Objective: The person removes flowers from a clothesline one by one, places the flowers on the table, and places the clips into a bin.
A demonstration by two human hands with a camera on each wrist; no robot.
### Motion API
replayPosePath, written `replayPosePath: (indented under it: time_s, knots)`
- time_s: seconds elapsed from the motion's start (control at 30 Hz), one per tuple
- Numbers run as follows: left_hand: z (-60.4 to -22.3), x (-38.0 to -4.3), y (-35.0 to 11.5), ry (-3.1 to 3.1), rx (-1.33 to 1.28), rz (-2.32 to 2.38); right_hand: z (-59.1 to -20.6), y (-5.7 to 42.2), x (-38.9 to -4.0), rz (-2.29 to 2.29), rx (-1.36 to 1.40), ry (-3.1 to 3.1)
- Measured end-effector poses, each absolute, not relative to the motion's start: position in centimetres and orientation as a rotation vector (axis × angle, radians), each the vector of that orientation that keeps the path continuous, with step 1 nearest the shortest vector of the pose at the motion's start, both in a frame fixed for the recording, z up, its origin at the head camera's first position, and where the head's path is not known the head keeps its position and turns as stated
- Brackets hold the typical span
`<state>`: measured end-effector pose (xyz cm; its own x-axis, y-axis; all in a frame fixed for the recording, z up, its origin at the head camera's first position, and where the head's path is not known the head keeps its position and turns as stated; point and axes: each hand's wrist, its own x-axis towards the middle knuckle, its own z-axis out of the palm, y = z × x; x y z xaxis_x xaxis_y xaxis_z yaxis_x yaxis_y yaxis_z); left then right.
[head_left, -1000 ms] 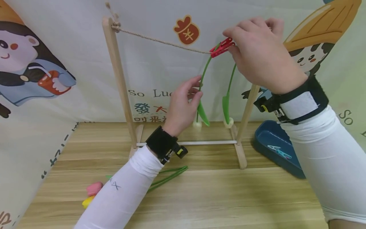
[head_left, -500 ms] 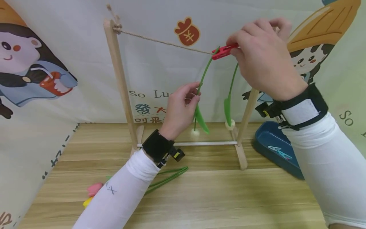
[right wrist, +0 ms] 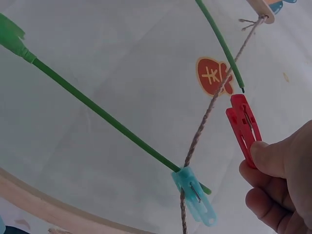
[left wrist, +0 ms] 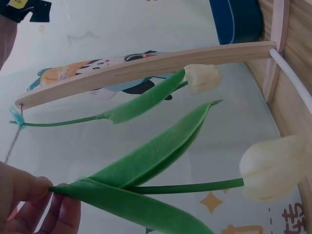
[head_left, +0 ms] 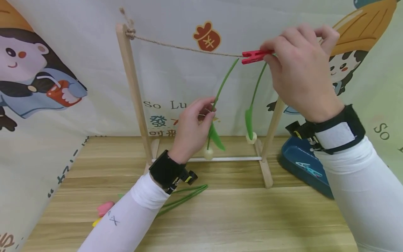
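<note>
My left hand (head_left: pixel 196 129) pinches the green stem of a white tulip (left wrist: pixel 275 168), which hangs head down with its leaves spread. The stem's upper end is free, close to the twine (head_left: pixel 176 45). My right hand (head_left: pixel 303 70) pinches a red clothespin (right wrist: pixel 243 129) between thumb and fingers. In the right wrist view this clothespin is apart from the twine, its tip just beside the stem's end. A second white tulip (left wrist: pixel 202 79) hangs from the twine, fastened by a light blue clothespin (right wrist: pixel 195 197).
The twine is tied to a wooden frame (head_left: pixel 132 84) with a white bottom bar (head_left: pixel 233 159). A dark blue tray (head_left: pixel 291 157) with light blue clothespins stands at right. Pink (head_left: pixel 105 208) and yellow tulips lie at front left, partly behind my left arm. A printed cloth hangs behind.
The red clothespin, earlier around the stem end at the twine, has come off the stem and moved right with my right hand. My left hand has moved down and left with the tulip.
</note>
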<state>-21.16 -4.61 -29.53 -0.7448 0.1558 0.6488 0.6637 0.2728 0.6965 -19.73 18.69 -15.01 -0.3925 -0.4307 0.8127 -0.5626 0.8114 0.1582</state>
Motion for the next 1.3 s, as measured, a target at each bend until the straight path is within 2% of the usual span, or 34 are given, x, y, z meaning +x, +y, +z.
replayPosePath:
  time_s: [0.4,0.7,1.3]
  knots:
    - [-29.9,-17.1,-7.8,-2.146,-0.768,-1.278,-18.0,20.9,-17.0,0.321,0.717,-2.053]
    - [-30.7,-13.7,-11.0,-2.245,-0.815,-1.122,-21.6,24.8,-15.1,0.347,0.627,-2.244]
    - [-34.9,-9.3,-14.0,-2.537,-0.873,-0.670,-30.8,34.9,-15.0,0.326,-0.060,-2.854]
